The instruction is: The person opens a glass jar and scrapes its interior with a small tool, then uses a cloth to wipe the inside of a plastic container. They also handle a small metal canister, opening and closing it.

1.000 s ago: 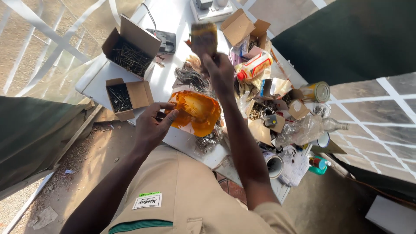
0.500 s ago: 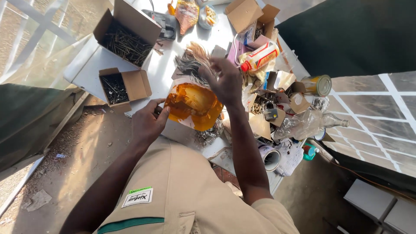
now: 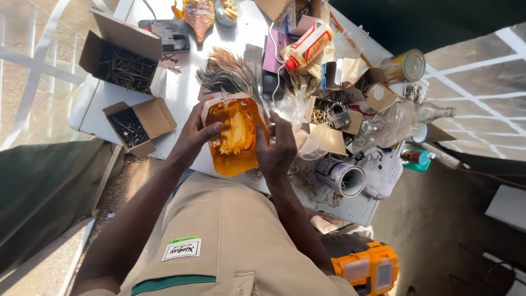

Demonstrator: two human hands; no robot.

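Now the orange tub (image 3: 234, 137) is clasped by both hands (image 3: 193, 137) (image 3: 277, 149); tilted, its paste could be spilled onto the desk (image 3: 181, 93).

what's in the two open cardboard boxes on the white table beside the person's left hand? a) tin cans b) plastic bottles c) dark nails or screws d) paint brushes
c: both open cardboard boxes, the larger and the smaller, hold heaps of thin dark metal fasteners, lying on the white table beside the left hand, which holds an orange translucent container.
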